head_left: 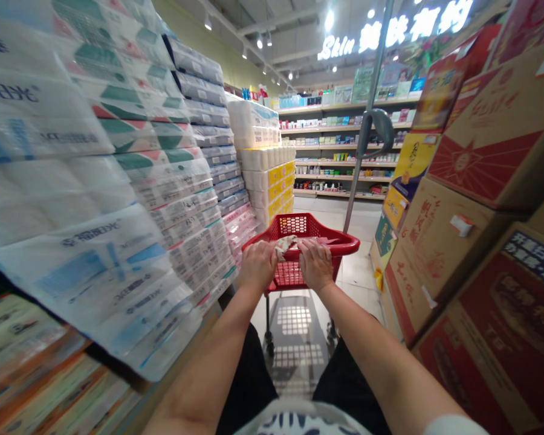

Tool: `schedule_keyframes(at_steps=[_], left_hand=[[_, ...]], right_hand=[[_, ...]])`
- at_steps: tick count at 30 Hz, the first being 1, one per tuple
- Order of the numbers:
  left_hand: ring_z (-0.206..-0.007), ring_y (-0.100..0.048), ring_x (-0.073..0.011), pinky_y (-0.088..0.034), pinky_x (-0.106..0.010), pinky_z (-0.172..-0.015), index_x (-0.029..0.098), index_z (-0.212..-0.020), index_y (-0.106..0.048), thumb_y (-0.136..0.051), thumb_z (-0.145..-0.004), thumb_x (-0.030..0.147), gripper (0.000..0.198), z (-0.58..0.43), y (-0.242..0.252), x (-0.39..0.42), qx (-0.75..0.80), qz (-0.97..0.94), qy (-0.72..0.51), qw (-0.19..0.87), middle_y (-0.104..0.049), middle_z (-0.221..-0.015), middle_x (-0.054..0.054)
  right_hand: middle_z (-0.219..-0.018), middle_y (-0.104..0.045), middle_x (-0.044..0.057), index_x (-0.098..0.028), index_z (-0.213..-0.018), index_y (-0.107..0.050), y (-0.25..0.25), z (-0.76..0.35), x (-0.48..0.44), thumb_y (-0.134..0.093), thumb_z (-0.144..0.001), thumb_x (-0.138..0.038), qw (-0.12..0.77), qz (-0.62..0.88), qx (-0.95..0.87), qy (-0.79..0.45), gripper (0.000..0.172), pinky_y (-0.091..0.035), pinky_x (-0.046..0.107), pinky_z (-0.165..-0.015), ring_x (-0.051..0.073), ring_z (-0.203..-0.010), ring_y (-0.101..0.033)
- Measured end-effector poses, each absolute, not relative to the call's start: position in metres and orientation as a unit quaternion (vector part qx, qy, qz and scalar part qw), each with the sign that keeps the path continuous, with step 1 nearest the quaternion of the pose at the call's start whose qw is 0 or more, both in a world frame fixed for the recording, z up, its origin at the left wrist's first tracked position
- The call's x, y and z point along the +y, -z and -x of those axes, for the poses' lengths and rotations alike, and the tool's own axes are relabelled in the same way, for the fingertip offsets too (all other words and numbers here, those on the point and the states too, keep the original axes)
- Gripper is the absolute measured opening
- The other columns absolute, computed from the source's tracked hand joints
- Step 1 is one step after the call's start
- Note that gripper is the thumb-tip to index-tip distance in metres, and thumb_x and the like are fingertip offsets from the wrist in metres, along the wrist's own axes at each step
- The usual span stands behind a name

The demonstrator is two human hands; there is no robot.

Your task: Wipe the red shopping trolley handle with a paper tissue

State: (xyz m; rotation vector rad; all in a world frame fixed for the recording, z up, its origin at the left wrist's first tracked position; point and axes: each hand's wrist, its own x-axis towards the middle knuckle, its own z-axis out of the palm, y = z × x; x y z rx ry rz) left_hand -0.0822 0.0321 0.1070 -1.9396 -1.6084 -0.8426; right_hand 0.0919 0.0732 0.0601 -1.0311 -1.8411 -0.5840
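A red plastic shopping cart (294, 281) stands straight in front of me on dark casters. Its handle bar crosses the near side of the basket. My left hand (259, 261) is wrapped over the left part of the handle, closed on it. Over the right part, my right hand (315, 261) is closed too, its fingers side by side on top of the bar. Between the two hands a crumpled pale patterned cloth or paper (284, 246) lies on the handle. Something pinkish shows beyond my right hand; its kind is unclear.
Stacked packs of tissue paper (163, 181) line the left side closely. Cardboard boxes (444, 223) are piled along the right. A grey metal pole (354, 187) with a hook-like bracket rises just right of the cart. Shelves of small packages (340, 148) cross the far end of the tiled floor.
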Motion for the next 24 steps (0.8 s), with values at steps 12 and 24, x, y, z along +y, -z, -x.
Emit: schedule_keyframes(at_steps=[12,24], left_hand=[[-0.108,-0.052,-0.0258,-0.037,-0.045,-0.099,0.022,-0.117,-0.057,-0.035,-0.095,0.032,0.033,0.088,-0.102,0.033,-0.595,0.693,0.312,0.260,-0.060,-0.112,-0.010],[-0.106,-0.052,-0.0263,-0.035,-0.045,-0.098,0.021,-0.115,-0.058,-0.032,-0.096,0.033,0.035,0.088,-0.105,0.032,-0.604,0.691,0.320,0.234,-0.061,-0.108,-0.010]], right_hand=[[-0.125,-0.059,0.006,-0.020,-0.125,-0.053,-0.064,-0.093,0.076,-0.046,-0.095,-0.027,0.452,0.414,-0.746,0.259,0.032,-0.023,0.038,-0.105,0.021,-0.123,-0.043],[-0.125,-0.058,0.007,-0.020,-0.125,-0.053,-0.061,-0.100,0.076,-0.045,-0.094,-0.028,0.440,0.425,-0.753,0.242,0.033,-0.022,0.039,-0.105,0.023,-0.124,-0.041]])
